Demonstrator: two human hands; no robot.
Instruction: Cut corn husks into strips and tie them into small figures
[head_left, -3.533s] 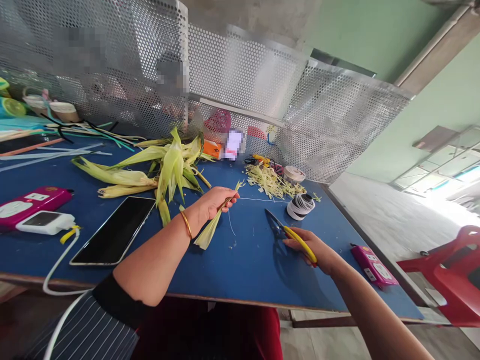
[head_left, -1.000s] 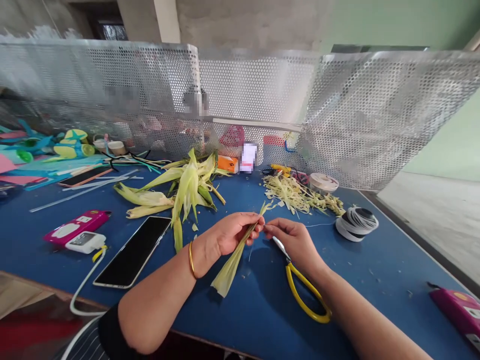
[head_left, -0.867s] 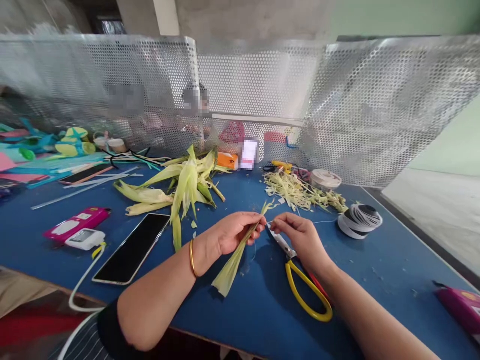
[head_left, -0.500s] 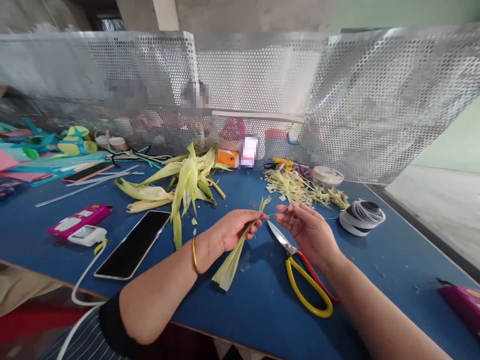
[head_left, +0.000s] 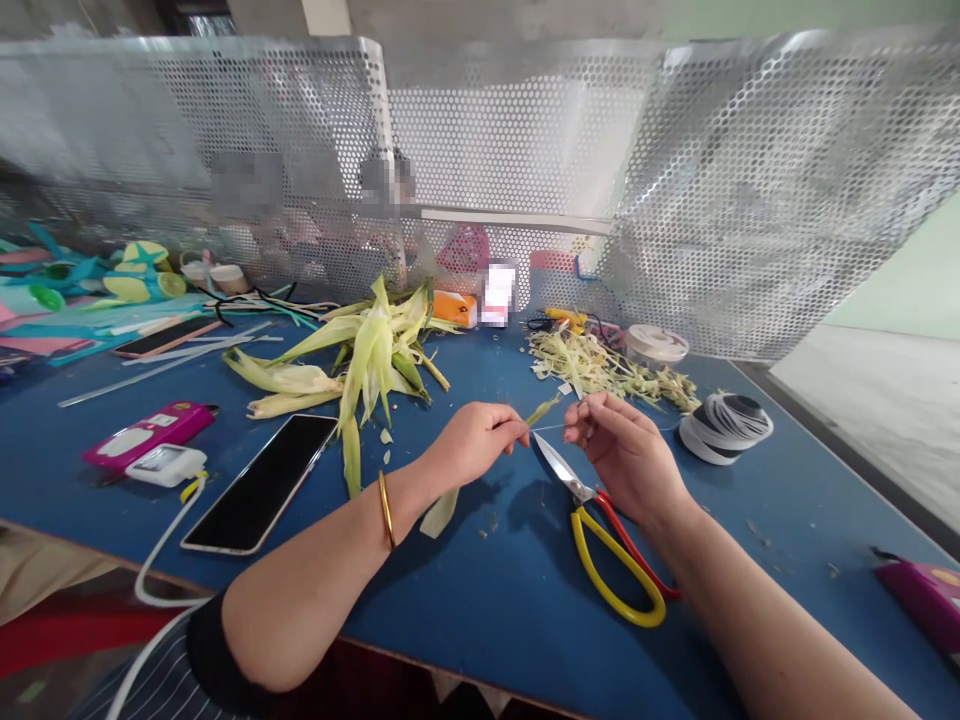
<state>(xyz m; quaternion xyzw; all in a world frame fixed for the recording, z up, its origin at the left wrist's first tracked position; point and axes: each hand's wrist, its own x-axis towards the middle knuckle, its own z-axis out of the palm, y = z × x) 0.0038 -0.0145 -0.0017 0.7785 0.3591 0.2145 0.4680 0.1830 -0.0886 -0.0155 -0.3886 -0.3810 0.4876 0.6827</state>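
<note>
My left hand [head_left: 484, 440] is closed around a strip of corn husk [head_left: 441, 514]; its pale wide end hangs below my wrist and a thin green tip pokes out past my fingers. A fine thread [head_left: 551, 428] stretches from those fingers to my right hand [head_left: 619, 440], which pinches it. From there the thread runs toward a spool [head_left: 726, 430] wound in white and dark, at the right. Beneath and between my hands lie scissors [head_left: 600, 530] with one yellow and one red handle, their blades pointing away from me.
A heap of corn husks [head_left: 379, 345] lies beyond my left hand, and shredded husk [head_left: 600, 370] beyond my right. A phone [head_left: 262, 485], a magenta device [head_left: 150, 435] and a white cable [head_left: 154, 555] are at the left. A perforated metal screen [head_left: 510, 140] stands behind.
My left hand has turned palm down over the husk, hiding most of it. My right hand has shifted slightly right, and the thread between them is drawn straighter.
</note>
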